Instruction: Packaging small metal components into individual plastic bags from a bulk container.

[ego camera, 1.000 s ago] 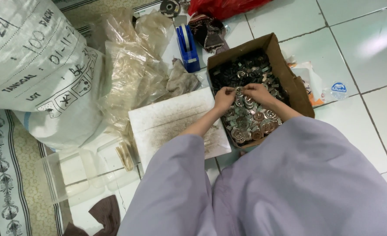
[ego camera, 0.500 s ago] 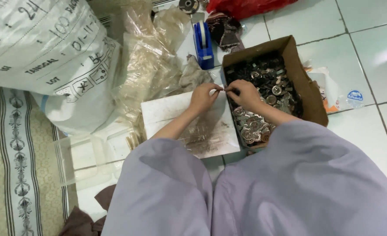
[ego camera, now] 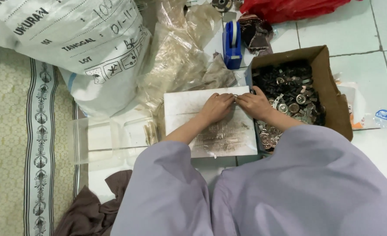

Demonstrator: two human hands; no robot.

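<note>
Both hands meet over the white board [ego camera: 211,131], left hand [ego camera: 216,107] and right hand [ego camera: 255,104] pinching a small metal part [ego camera: 235,96]; best kept low, beside the box [ego camera: 328,94]

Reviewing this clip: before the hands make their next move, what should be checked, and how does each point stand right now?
1. Both hands meet over the white flat board: ok; left hand and right hand are fingertip to fingertip.
2. Small metal piece pinched between the fingers: ok, though too small to tell its shape.
3. Brown cardboard box of small metal parts beside the right hand: ok.
4. Clear plastic tray left of the board: ok; contents cannot tell.
5. Blue tape dispenser beyond the board, apart from both hands: ok.
</note>
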